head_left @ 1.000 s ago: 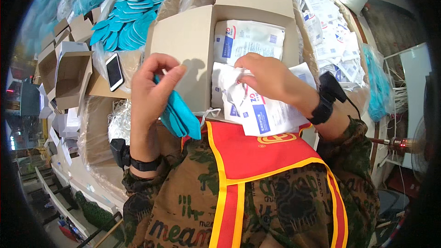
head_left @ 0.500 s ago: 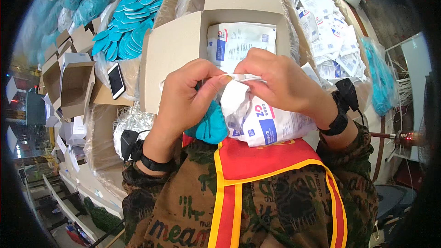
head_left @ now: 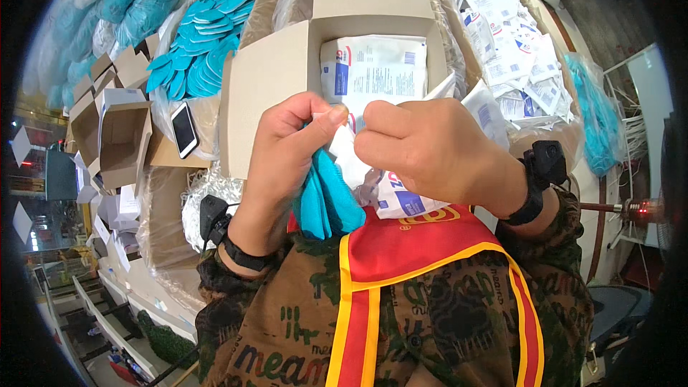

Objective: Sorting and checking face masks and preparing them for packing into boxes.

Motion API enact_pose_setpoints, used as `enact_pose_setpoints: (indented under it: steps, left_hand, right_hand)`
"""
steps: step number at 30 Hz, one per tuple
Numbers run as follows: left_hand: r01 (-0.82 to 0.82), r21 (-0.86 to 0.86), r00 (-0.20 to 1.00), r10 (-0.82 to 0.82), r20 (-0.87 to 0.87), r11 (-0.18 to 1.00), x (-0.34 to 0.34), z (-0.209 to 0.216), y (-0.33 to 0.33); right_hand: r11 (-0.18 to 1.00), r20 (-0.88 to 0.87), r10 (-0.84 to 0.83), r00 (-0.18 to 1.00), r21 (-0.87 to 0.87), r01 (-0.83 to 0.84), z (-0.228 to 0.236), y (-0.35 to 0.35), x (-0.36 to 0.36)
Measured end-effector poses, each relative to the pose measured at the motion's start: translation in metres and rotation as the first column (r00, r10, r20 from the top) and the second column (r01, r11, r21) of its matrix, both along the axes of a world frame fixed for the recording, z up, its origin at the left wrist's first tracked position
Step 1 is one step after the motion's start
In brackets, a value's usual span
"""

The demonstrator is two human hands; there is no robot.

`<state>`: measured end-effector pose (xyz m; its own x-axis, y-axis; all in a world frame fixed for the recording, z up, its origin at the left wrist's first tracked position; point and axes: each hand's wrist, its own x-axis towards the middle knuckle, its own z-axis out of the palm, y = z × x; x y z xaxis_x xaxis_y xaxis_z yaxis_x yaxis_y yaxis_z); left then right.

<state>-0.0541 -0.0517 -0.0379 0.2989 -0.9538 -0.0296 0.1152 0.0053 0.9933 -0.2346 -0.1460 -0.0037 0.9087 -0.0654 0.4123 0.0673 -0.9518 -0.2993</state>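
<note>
In front of my chest, my left hand [head_left: 290, 140] is closed, thumb and forefinger pinching something white. Folded teal face masks [head_left: 324, 201] hang below its fingers. Curled into a fist, my right hand [head_left: 441, 150] grips a white printed pouch [head_left: 405, 199] with blue and red markings, whose lower part shows under the fist. The fingertips of both hands are a small distance apart. Beyond the hands, another white printed pouch [head_left: 376, 64] lies inside an open cardboard box [head_left: 266, 89]. What sits within my right fingers is partly hidden.
A pile of teal masks [head_left: 204, 36] fills a lined bin at the back left, a phone [head_left: 184, 130] on its near edge. Many white pouches [head_left: 527, 50] fill a bin at the right. Empty small cartons [head_left: 122, 136] stand at the left. A teal bag [head_left: 595, 115] hangs far right.
My hands have come apart from their meeting point, the right turning into a fist. The pouch shifted and the teal masks now hang lower and show more.
</note>
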Motion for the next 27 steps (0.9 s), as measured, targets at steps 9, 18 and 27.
enact_pose_setpoints:
  steps: [9,18,27]
  left_hand:
    - [-0.323,0.028,0.923,0.308,0.231,0.946,0.088,-0.061,-0.040]
    - [-0.082,-0.120,0.656,0.144,0.741,0.989,0.056,-0.005,0.005]
    - [0.391,-0.027,0.574,-0.220,0.789,0.920,0.014,0.022,0.018]
  right_hand:
    - [0.978,0.012,0.194,0.981,-0.084,-0.192,0.025,0.038,-0.029]
    - [0.983,0.118,-0.185,0.976,0.027,0.183,0.018,0.007,-0.037]
    - [0.988,0.082,-0.110,0.991,0.121,0.099,0.006,0.005,-0.027]
